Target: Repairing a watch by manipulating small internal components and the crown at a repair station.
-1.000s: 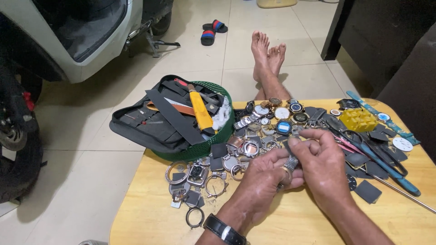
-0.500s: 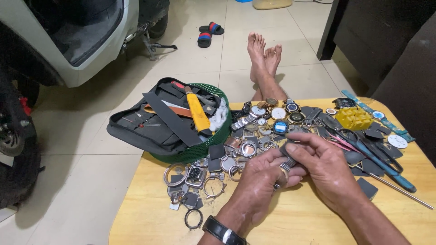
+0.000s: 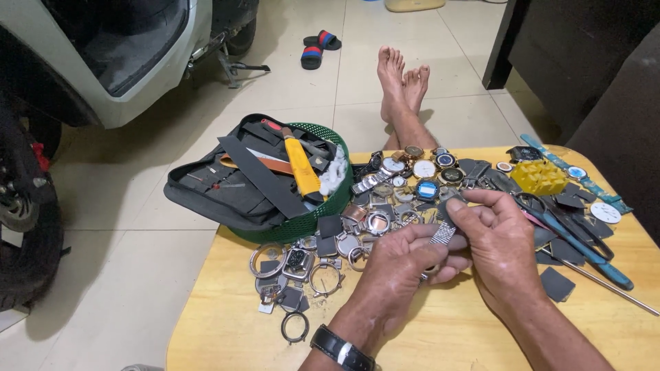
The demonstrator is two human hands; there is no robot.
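Observation:
Both hands meet over the middle of a low yellow wooden table. My left hand, with a black wristwatch on its wrist, and my right hand pinch a short silver metal watch band between their fingers. Just beyond the hands lies a heap of watch cases, dials and rings. Several loose metal bezels and small square watch bodies lie to the left of my left hand.
A green basket holding a black tool pouch and a yellow-handled knife overhangs the table's back left. A yellow block, blue-handled pliers and dark pieces lie at the right. Bare feet, sandals and a scooter are on the floor.
The hands shifted slightly toward the table's middle, still working the silver band between them. The view tilted a little; the rest stayed put.

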